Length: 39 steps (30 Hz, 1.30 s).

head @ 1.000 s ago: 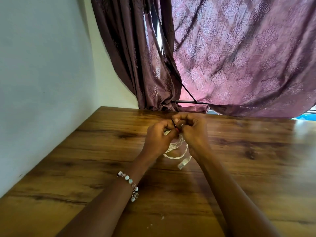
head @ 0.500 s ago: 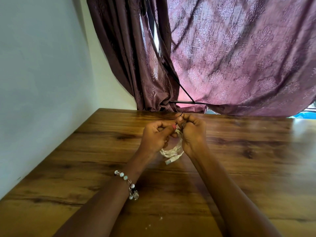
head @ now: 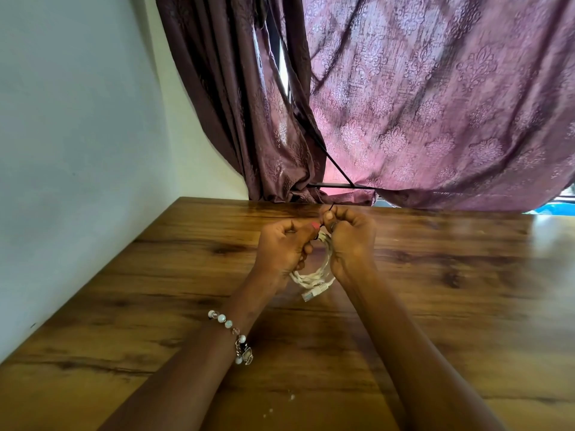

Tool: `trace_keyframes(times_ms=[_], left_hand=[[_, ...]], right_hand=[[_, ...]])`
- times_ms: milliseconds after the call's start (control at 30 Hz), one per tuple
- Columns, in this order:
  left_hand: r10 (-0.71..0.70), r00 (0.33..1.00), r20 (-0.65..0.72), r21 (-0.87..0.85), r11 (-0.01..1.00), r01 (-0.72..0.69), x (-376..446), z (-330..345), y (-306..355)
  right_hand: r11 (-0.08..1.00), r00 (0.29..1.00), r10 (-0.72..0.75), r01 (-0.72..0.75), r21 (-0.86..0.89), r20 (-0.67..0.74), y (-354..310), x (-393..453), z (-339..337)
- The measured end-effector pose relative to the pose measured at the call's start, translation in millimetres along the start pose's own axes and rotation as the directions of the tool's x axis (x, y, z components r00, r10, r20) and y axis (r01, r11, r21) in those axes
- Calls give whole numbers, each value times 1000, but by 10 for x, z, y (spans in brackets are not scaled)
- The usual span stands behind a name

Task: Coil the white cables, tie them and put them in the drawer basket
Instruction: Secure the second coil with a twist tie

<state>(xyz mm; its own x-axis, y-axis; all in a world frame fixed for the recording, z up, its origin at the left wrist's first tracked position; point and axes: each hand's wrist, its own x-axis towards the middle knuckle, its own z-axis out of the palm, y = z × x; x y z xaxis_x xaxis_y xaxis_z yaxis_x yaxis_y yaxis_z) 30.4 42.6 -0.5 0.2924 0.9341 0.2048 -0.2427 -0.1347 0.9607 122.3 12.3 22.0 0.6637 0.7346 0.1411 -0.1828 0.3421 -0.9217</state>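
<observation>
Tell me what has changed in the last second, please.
The coil of white cable turned, so its plug now points lower left instead of lower right. The right hand rose, pulling a thin dark tie. Both the right and the left hand still grip the coil above the wooden table.
</observation>
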Motion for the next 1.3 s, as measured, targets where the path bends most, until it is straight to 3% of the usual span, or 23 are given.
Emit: trace_keyframes(times_ms=[167, 300, 433, 533, 667, 967, 1300], left_hand=[[-74, 996, -58, -151, 986, 65, 21, 25, -9], [-117, 993, -26, -181, 977, 110, 41, -40, -37], [-139, 990, 12, -189, 972, 139, 89, -109, -34], [-149, 987, 61, -179, 971, 158, 101, -131, -7], [-164, 981, 104, -209, 961, 182, 111, -142, -5], [-173, 984, 44, -258, 949, 179, 131, -135, 21], [-168, 986, -2, -308, 938, 160, 135, -175, 75]], right_hand=[[999, 1000, -24, 24, 21, 18, 77, 63, 41], [973, 951, -135, 181, -146, 280, 123, 58, -38], [924, 868, -76, 247, -293, 490, 88, 89, -147], [916, 808, -54, 274, -293, 587, 79, 114, -209], [925, 826, -86, 275, -264, 557, 106, 133, -204], [978, 870, -67, 154, -139, 489, 151, 155, -227], [970, 865, -131, 213, -118, 484, 116, 106, -212]])
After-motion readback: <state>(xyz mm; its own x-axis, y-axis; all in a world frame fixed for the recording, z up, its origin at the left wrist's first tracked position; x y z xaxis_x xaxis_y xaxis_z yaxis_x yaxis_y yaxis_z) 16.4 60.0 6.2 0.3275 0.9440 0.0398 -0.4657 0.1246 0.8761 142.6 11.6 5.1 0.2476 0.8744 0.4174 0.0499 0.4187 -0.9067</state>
